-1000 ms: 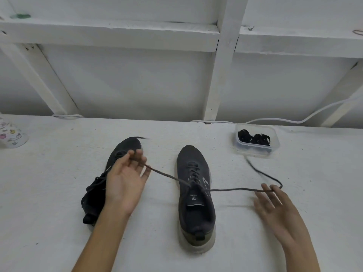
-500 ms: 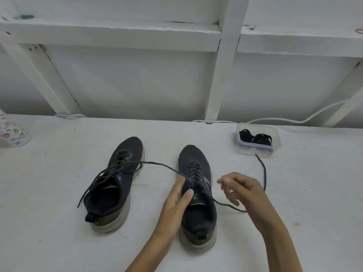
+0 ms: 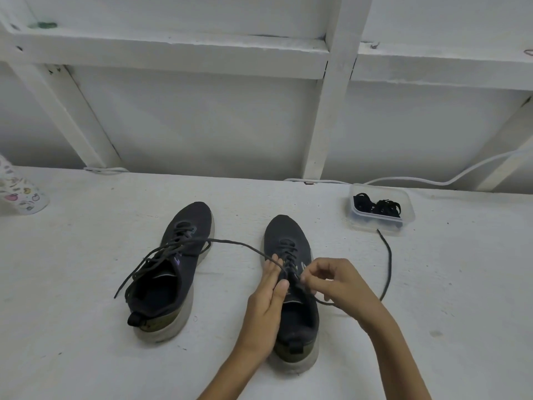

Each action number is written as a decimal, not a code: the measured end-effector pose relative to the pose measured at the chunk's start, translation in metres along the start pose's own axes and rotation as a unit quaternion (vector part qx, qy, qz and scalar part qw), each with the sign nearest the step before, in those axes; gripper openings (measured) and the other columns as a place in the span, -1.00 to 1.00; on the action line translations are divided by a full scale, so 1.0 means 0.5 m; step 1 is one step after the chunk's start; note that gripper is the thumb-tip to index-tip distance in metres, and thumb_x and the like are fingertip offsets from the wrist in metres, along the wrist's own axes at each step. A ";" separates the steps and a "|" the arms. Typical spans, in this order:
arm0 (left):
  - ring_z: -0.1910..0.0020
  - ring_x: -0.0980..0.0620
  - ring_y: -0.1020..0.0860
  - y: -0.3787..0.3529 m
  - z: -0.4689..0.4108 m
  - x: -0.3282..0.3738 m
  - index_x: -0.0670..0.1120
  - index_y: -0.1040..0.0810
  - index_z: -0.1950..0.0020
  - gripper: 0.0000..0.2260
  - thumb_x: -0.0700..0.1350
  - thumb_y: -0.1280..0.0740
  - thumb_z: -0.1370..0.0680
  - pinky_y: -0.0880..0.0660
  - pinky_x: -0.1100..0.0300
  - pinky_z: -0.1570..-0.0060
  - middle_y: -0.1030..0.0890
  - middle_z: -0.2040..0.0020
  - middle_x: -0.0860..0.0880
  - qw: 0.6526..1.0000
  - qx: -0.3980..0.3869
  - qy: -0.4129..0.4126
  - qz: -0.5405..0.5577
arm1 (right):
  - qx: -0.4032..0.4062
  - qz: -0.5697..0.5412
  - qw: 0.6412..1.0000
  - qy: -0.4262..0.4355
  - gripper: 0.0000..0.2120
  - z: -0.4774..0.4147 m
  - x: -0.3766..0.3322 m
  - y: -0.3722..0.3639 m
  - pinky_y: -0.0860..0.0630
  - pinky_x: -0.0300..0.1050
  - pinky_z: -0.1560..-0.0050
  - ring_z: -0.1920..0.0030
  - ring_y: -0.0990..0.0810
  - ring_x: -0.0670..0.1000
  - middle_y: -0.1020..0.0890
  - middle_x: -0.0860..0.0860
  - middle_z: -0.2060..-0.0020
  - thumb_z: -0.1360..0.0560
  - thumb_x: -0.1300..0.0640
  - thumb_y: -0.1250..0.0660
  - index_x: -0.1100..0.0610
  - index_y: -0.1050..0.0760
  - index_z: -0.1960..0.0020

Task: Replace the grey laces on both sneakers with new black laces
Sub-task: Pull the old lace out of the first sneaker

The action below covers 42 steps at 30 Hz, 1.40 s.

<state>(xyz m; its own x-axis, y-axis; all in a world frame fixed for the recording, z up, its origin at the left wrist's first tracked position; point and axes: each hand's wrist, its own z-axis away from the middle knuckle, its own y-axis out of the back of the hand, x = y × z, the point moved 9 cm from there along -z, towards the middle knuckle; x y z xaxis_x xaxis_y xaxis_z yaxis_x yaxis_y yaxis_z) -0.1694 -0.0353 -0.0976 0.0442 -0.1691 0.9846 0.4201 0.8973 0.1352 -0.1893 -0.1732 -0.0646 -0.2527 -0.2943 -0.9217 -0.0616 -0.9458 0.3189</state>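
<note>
The white table (image 3: 72, 284) lies open on both sides of the hands. There is a broad bare stretch left of the left hand's (image 3: 265, 307) fingers, beyond the left sneaker (image 3: 176, 272), and another to the right of the right hand's (image 3: 337, 284) knuckles. Ahead of the fingertips the table ends at a white framed wall (image 3: 202, 125), where a white cable (image 3: 432, 180) runs along the edge. A clear container (image 3: 409, 209) holding black laces (image 3: 377, 206) stands ahead and to the right of the right hand, near that edge. A patterned cup (image 3: 20, 194) sits far left, cut off by the frame.

Both sneakers lie with their long axes running away from the person, toes toward the wall and heels near. The left one angles slightly rightward at the toe. The right sneaker (image 3: 291, 243) lies directly under both hands.

The grey lace (image 3: 230, 242) runs leftward from the fingers across the gap and onto the left sneaker. Its other end comes out below the right hand, curves right and then runs ahead, its tip just beside the container.

The left hand lies along the right sneaker's left side, fingers (image 3: 272, 262) straight and together, thumb at the tongue. The right hand arches over the eyelets, thumb and forefinger (image 3: 310, 277) pinching the grey lace and the other fingers curled.
</note>
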 end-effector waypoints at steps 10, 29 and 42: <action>-0.47 0.32 -0.21 0.010 -0.006 -0.010 -0.01 -0.27 -0.51 -0.60 -0.09 -0.16 -0.66 -0.15 0.36 -0.46 -0.32 -0.49 0.14 1.000 -0.012 -0.014 -0.017 | 0.109 0.041 0.991 0.065 -0.88 -0.049 -0.005 -0.013 -0.47 -0.21 0.22 0.27 -0.52 -0.13 -0.60 -0.09 0.28 -0.52 0.20 -0.33 0.05 -0.53 0.18; -0.44 0.36 -0.22 0.008 -0.001 -0.011 0.10 -0.27 -0.46 -0.62 0.00 -0.15 -0.63 -0.15 0.47 -0.38 -0.33 -0.46 0.20 1.000 -0.008 -0.027 0.004 | 0.142 -0.171 0.973 -0.058 -0.82 -0.020 0.030 0.079 -0.24 -0.25 0.42 0.45 -0.33 -0.03 -0.44 0.00 0.49 -0.49 0.15 -0.42 0.14 -0.57 0.27; -0.45 0.34 -0.24 0.011 0.000 -0.012 0.00 -0.29 -0.49 -0.61 -0.13 -0.16 -0.65 -0.16 0.47 -0.38 -0.35 -0.47 0.16 1.000 0.000 -0.028 -0.005 | 0.159 -0.222 0.961 -0.037 -0.85 -0.018 0.041 0.103 -0.26 -0.23 0.39 0.42 -0.36 -0.03 -0.49 0.03 0.43 -0.42 0.18 -0.47 0.22 -0.58 0.27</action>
<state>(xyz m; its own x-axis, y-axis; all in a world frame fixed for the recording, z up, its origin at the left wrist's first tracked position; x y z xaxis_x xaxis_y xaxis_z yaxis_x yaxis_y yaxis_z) -0.1671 -0.0294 -0.1026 -0.0103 -0.1557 0.9878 0.4204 0.8956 0.1455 -0.1891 -0.2292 -0.0689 -0.2009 0.1502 -0.9680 -0.4687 -0.8825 -0.0396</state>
